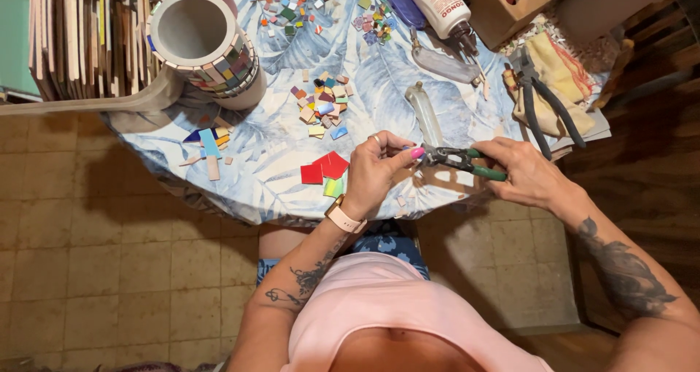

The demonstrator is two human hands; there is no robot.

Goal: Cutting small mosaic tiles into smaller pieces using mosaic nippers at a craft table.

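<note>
The right hand (526,174) is gripping the green handles of a pair of nippers (458,159), fingers wrapped closed around them. The left hand (377,169) is pinching a small tile piece (417,153) between thumb and fingertips, holding it right at the nippers' jaws; the piece is mostly hidden, so its shape is hard to tell. Both hands are hovering just above the near edge of the worktop (270,175), which is wearing a blue leaf-patterned cloth. Just to the left of the left hand, red tiles (324,168) are lying flat on the cloth. Beyond the hands, a heap of small coloured tile bits (321,106) is sitting, and farther off to the left a grey cylinder (206,40) partly covered in mosaic is lying on its side. Beyond the right hand, black-handled pliers (543,106) are resting on a yellow cloth (558,77).
</note>
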